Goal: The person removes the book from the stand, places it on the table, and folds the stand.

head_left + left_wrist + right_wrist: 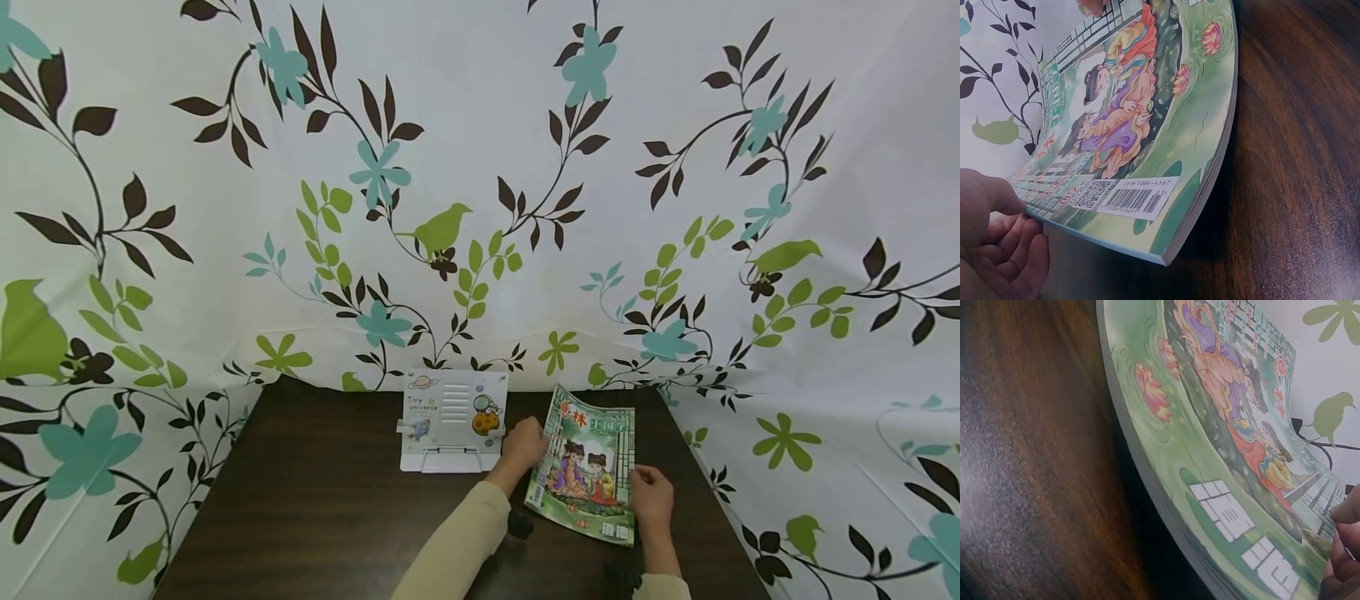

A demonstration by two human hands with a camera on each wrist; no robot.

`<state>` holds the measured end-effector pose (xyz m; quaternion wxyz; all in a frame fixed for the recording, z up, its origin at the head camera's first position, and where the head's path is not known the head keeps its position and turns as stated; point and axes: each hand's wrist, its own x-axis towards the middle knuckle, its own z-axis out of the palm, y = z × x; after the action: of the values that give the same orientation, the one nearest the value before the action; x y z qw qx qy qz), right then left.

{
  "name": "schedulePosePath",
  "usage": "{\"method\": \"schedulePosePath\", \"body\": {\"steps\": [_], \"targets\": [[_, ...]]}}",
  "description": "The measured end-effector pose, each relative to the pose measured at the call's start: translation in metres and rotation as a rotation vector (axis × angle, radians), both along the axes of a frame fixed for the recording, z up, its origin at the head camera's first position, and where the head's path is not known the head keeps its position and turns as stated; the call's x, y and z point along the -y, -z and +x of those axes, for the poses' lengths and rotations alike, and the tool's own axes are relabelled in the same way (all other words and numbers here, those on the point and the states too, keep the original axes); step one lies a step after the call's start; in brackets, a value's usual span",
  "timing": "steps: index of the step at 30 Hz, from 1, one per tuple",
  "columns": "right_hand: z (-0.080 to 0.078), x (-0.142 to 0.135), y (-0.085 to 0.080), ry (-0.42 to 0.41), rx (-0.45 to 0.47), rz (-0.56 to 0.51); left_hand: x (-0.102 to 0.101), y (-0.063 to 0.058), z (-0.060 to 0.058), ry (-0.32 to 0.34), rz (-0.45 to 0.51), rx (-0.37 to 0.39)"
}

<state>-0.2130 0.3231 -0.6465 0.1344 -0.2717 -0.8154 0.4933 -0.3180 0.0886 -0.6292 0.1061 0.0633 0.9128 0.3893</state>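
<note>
A magazine (592, 475) with a green illustrated cover of two children is held at both side edges, its sheet bowed. My left hand (527, 442) pinches the left edge, thumb on the cover and fingers curled beneath, as the left wrist view shows on the hand (1004, 231) near the barcode end. At the right edge my right hand (651, 496) pinches the magazine between thumb and fingers; part of that hand (1344, 544) appears in the right wrist view. The magazine's lower edge (1200, 206) arches above the dark tabletop.
Left of the magazine stands a white book stand (453, 421) with a space print and "Tiny universe" lettering, close to the left hand. The dark wooden table (315, 500) meets a floral cloth backdrop (480, 167) behind and at both sides.
</note>
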Motion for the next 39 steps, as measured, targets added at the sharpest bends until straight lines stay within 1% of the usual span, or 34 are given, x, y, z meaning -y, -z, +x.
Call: {"method": "schedulePosePath", "body": {"steps": [6,9,15,18,22,26,32,35,39], "targets": [[-0.002,0.001,0.001,0.004,-0.003,-0.013,0.0,0.0,0.001,-0.005,-0.012,0.015],[-0.002,0.0,0.004,0.006,-0.001,-0.011,-0.001,0.001,0.001,-0.01,-0.011,0.048],[-0.001,-0.003,0.006,0.019,-0.004,0.0,0.0,0.003,0.0,0.004,0.017,0.074],[-0.001,-0.002,0.005,0.018,-0.005,-0.006,0.001,0.004,0.001,-0.003,0.031,0.07],[0.0,-0.001,0.003,0.004,0.015,-0.016,0.001,0.008,0.003,-0.017,0.032,0.071],[0.002,-0.002,0.003,0.001,0.042,-0.003,0.001,0.012,0.004,-0.017,0.028,0.078],[0.001,-0.004,0.005,-0.015,0.088,-0.005,0.004,0.007,0.005,-0.021,0.039,0.081],[0.001,-0.004,0.006,-0.01,0.118,0.025,0.004,0.005,0.006,-0.025,0.029,0.073],[0.004,-0.004,0.009,0.004,0.143,0.063,0.005,0.008,0.009,-0.026,0.029,0.073]]}}
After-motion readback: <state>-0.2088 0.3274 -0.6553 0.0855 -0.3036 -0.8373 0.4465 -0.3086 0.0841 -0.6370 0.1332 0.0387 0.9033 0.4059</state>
